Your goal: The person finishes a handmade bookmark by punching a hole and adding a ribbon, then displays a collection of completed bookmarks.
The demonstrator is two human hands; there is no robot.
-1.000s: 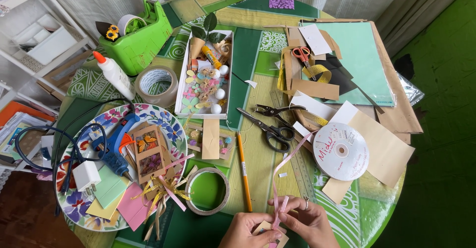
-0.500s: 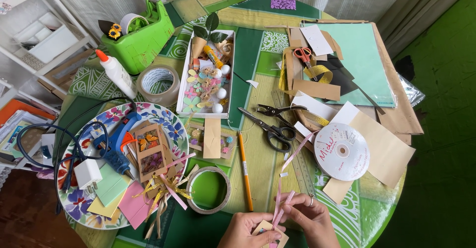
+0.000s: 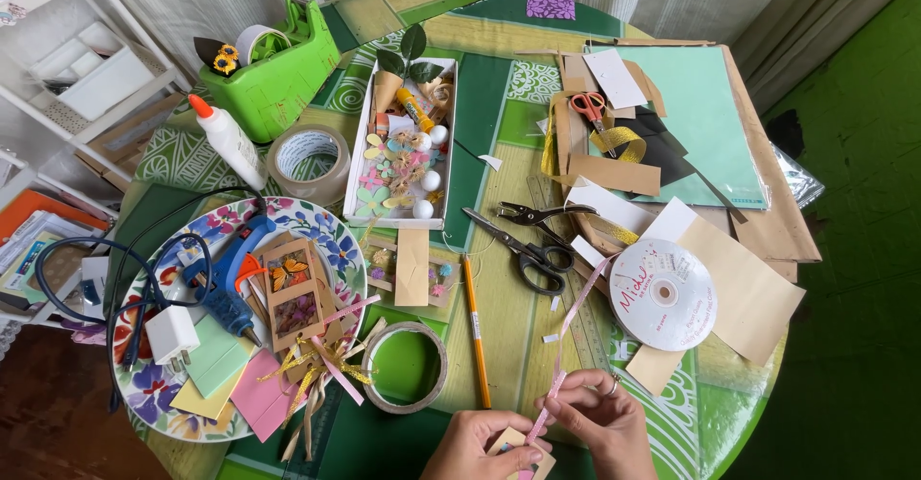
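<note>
at the near edge of the round table point(image 3: 499, 336) both hands are busy with one small piece. the left hand point(image 3: 472, 444) is curled closed around a little tan card point(image 3: 518, 448), thumb on top, holding it low at the bottom of the view. the right hand point(image 3: 597, 415), a ring on one finger, has its fingertips pinched shut on a narrow pink ribbon point(image 3: 568, 327). the ribbon runs down onto the card and stretches up and away toward a white ribbon spool point(image 3: 662, 294) lying flat to the right, on brown paper sheets point(image 3: 748, 293).

just left of the ribbon a yellow pencil point(image 3: 475, 331) lies lengthwise, and beside that a tape ring point(image 3: 407, 366) shows the green cloth through its middle. black scissors point(image 3: 523, 245) lie open above the hands, near the middle of the table.

on the left a flowered plate point(image 3: 326, 231) carries a blue glue gun point(image 3: 225, 274), a white plug, coloured paper squares and small framed cards tied with ribbon bows. behind it stand a white glue bottle point(image 3: 225, 140), a roll of clear tape point(image 3: 309, 159) and a green tape dispenser point(image 3: 278, 63). a long white tray point(image 3: 451, 106) in the middle holds paper flowers, leaves and white balls. red-handled scissors point(image 3: 587, 108) rest on the paper pile at the far right.
</note>
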